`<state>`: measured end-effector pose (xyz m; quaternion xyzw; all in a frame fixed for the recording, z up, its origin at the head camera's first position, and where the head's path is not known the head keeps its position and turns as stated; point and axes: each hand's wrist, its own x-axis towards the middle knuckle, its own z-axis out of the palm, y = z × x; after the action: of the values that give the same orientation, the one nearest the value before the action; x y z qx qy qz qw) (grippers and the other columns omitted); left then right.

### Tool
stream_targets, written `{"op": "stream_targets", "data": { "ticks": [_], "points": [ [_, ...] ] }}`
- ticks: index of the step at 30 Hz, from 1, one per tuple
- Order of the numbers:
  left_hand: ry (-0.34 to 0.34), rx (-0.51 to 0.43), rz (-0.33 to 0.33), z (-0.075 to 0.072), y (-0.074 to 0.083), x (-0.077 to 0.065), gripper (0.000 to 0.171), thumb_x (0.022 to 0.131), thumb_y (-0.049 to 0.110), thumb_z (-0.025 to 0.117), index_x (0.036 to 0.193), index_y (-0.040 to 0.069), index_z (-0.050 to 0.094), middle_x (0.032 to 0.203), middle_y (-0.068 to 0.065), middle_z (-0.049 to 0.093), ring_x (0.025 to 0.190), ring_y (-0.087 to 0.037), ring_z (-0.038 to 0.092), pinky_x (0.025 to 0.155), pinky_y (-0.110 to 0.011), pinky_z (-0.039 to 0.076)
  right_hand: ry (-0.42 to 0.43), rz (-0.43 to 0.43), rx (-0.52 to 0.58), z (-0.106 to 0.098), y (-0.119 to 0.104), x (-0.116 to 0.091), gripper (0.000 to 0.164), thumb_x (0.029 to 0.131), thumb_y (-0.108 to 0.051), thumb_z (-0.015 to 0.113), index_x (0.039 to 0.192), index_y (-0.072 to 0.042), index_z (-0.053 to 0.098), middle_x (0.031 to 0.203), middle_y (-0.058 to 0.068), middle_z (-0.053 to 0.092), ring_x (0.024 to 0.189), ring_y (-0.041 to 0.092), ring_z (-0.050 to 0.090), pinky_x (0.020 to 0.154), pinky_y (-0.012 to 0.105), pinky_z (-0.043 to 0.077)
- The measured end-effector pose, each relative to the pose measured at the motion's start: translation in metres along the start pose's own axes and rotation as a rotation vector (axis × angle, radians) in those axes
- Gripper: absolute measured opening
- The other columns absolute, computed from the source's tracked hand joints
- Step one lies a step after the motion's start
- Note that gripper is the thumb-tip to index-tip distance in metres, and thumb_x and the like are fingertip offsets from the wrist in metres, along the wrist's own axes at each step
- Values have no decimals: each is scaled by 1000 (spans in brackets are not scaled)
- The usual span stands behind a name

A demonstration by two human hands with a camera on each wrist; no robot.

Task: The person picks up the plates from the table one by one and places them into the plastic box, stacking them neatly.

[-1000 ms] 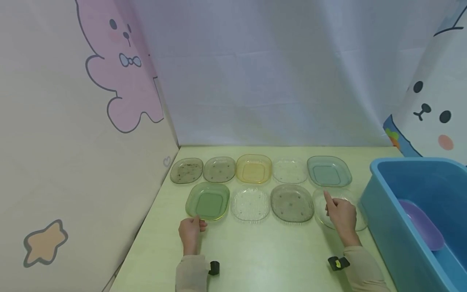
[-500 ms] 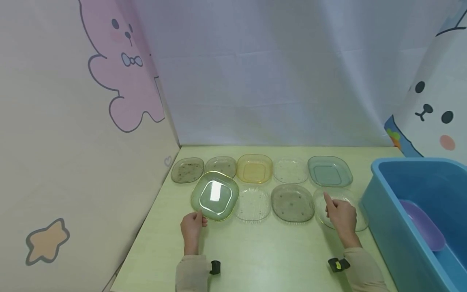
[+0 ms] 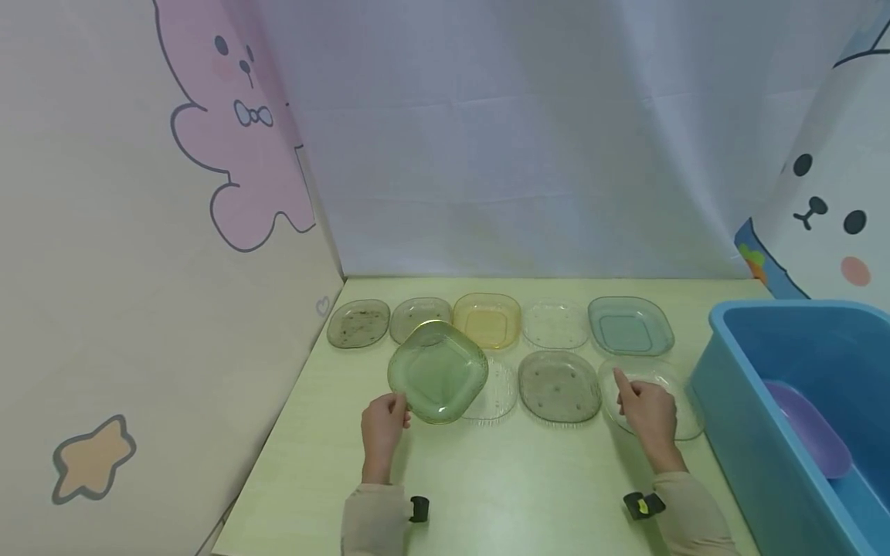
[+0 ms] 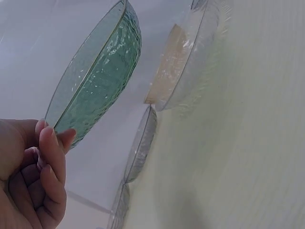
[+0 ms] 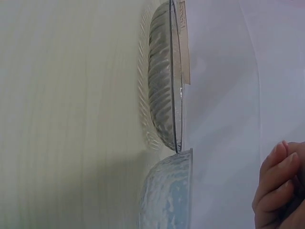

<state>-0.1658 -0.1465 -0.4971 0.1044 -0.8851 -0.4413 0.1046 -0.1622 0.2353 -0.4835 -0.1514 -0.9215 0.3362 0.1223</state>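
Note:
My left hand [image 3: 384,428] pinches a translucent green plate [image 3: 438,374] by its near left edge, thumb and fingers on the rim. Tilted and off the table, the plate [image 4: 97,81] shows its textured underside in the left wrist view. It covers part of a clear ribbed plate [image 3: 499,398] behind it. Over another clear plate [image 3: 684,421] at the right of the front row hovers my right hand [image 3: 650,417], holding nothing. Its thumb points up and its fingers [image 5: 276,191] are loosely curled. A grey plate [image 3: 559,386] lies between the two clear ones.
Along the back run two greyish plates [image 3: 358,324], a yellow plate [image 3: 487,321], a clear plate [image 3: 555,324] and a blue plate [image 3: 631,327]. A blue tub [image 3: 758,432] with a purple dish [image 3: 810,428] inside stands at the right. A wall borders the left.
My left hand has lifted the green plate off the table, tilted it and brought it rightward in front of the clear ribbed plate. The right hand has barely moved.

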Motion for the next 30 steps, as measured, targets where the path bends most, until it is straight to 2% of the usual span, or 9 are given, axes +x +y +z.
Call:
{"op": "stream_targets", "data": {
  "ticks": [6, 11, 16, 24, 30],
  "points": [
    [-63, 21, 64, 11, 14, -4, 33, 92, 21, 51, 69, 2, 65, 53, 2, 58, 44, -5, 49, 44, -23, 34, -27, 4, 13, 3, -4, -1, 64, 94, -52, 38, 56, -6, 62, 49, -1, 56, 45, 13, 44, 52, 28, 32],
    [-163, 28, 139, 23, 27, -7, 34, 94, 22, 50, 66, 4, 62, 53, 3, 56, 44, -5, 49, 44, -21, 34, -86, -8, 50, 8, -12, -4, 63, 94, -51, 39, 58, -3, 59, 49, 0, 55, 44, 11, 44, 49, 27, 33],
    [-255, 27, 179, 34, 37, -11, 36, 94, 24, 49, 66, 6, 60, 53, 4, 55, 45, -5, 48, 43, -20, 32, -140, -35, 109, 13, -22, -7, 62, 94, -49, 41, 60, 0, 58, 51, 2, 54, 45, 11, 44, 47, 26, 34],
    [-322, 70, 295, 44, 46, -19, 36, 95, 25, 49, 63, 10, 59, 51, 5, 55, 43, -3, 46, 43, -20, 33, -238, -94, 175, 20, -29, -12, 63, 96, -49, 36, 62, 0, 57, 50, 2, 51, 43, 12, 44, 48, 27, 35],
    [-359, 110, 304, 46, 52, -24, 36, 95, 24, 49, 62, 11, 56, 51, 7, 52, 43, -2, 45, 43, -19, 33, -298, -102, 203, 24, -29, -16, 66, 97, -49, 29, 56, -4, 55, 49, 3, 51, 42, 13, 45, 46, 27, 36]
  ]
}}
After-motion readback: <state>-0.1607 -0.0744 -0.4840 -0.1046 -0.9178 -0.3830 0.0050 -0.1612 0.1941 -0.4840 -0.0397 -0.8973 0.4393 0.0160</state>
